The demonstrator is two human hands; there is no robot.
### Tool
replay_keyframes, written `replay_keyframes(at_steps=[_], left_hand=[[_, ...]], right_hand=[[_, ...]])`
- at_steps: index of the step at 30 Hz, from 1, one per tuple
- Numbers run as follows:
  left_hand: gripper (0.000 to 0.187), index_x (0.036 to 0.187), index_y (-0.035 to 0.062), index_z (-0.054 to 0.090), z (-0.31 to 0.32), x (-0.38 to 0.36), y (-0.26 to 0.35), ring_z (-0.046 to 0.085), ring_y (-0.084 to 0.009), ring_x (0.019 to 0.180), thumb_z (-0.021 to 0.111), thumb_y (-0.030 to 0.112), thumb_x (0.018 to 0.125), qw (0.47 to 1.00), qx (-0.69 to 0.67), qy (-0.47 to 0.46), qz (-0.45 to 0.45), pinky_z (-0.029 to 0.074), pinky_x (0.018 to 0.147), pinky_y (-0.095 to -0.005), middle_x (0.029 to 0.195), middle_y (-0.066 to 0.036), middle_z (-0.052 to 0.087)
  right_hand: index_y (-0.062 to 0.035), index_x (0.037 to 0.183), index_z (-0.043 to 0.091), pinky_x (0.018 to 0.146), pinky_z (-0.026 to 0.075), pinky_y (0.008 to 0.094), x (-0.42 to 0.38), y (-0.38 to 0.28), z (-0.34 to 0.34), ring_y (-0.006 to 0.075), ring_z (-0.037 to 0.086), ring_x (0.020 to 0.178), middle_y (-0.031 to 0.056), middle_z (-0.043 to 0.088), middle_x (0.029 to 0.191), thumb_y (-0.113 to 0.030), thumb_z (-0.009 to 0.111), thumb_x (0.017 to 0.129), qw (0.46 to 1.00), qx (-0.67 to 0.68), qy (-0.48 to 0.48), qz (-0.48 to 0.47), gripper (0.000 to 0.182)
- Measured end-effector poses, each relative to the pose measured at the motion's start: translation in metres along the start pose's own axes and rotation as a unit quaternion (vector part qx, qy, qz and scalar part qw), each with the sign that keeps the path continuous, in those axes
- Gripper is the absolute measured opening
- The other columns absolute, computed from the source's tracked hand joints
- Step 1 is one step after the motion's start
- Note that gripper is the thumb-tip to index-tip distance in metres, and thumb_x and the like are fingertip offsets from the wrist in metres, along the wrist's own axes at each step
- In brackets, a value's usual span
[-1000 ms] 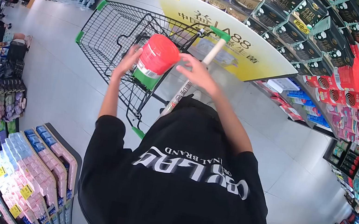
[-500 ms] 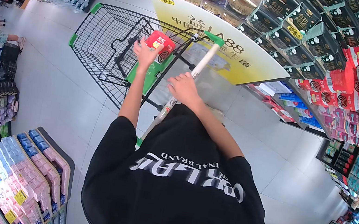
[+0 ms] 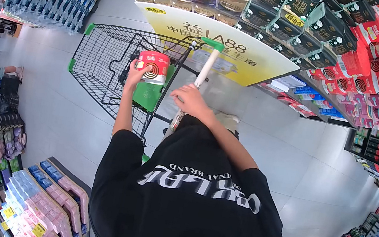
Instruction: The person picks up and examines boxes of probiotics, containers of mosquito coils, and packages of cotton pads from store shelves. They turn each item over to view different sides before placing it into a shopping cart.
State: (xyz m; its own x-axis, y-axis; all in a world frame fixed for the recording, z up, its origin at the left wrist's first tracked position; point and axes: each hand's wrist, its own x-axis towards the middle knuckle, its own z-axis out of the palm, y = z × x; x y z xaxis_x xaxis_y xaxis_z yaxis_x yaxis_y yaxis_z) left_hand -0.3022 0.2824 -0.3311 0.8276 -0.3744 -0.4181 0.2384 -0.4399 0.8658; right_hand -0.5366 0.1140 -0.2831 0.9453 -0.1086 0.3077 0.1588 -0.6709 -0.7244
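The left hand [image 3: 135,75] is gripping a red-and-white tub [image 3: 160,63] above the green panel [image 3: 146,96] of the shopping cart [image 3: 96,74], its thumb pressing on the printed side while the tub is hiding most of the other fingers. The right hand [image 3: 192,100] is lying with loosely bent fingers at the pale handle [image 3: 207,67], and its palm and any contact underneath are staying out of sight; the black shirt [image 3: 197,194] is covering the handle's lower part.
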Motion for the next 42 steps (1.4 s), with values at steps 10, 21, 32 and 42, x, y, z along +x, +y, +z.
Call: replay_keyframes(at_steps=[10,21,32,42], left_hand=[[0.083,0.14,0.0084,0.039,-0.005,-0.083,0.039,0.053,-0.0311,0.121,0.053,0.067,0.083,0.827,-0.531,-0.186,0.001,0.047,0.099,-0.0474,0.133,-0.012,0.053],[0.104,0.149,0.0017,0.018,0.145,-0.166,0.176,0.039,-0.0223,0.132,0.083,0.02,0.069,0.902,-0.156,-0.258,0.309,0.033,0.109,-0.0351,0.147,-0.016,0.034],[0.083,0.148,0.0014,0.021,0.154,-0.149,0.134,0.037,-0.0381,0.127,0.069,0.021,0.083,0.874,0.23,-0.145,0.403,0.03,0.105,-0.0492,0.138,-0.024,0.039],[0.078,0.143,-0.0027,0.027,0.141,-0.142,0.026,0.046,-0.0436,0.116,0.07,0.017,0.081,0.916,0.228,-0.131,0.302,0.039,0.098,-0.0466,0.127,-0.029,0.045]], right_hand=[[-0.0119,0.145,0.031,0.08,0.052,0.0323,0.041,-0.025,-0.076,0.0192,0.056,0.109,0.0105,0.053,0.125,-0.027,0.054,0.097,0.8,0.537,-0.047,0.263,0.055],[-0.0019,0.145,0.026,0.106,0.038,0.0369,-0.042,-0.026,-0.182,0.0227,0.047,0.126,0.0121,0.045,0.138,-0.023,0.084,0.067,0.852,0.411,0.135,0.294,0.1],[-0.003,0.124,0.047,0.088,0.051,0.0324,-0.116,0.03,-0.402,0.018,0.061,0.102,0.0094,0.06,0.113,-0.027,0.07,0.084,0.779,0.25,0.542,0.195,0.052],[0.0099,0.122,0.04,0.09,0.047,0.0394,-0.099,0.133,-0.59,0.0295,0.061,0.1,0.022,0.061,0.111,-0.044,0.08,0.073,0.801,-0.234,0.486,0.26,0.083]])
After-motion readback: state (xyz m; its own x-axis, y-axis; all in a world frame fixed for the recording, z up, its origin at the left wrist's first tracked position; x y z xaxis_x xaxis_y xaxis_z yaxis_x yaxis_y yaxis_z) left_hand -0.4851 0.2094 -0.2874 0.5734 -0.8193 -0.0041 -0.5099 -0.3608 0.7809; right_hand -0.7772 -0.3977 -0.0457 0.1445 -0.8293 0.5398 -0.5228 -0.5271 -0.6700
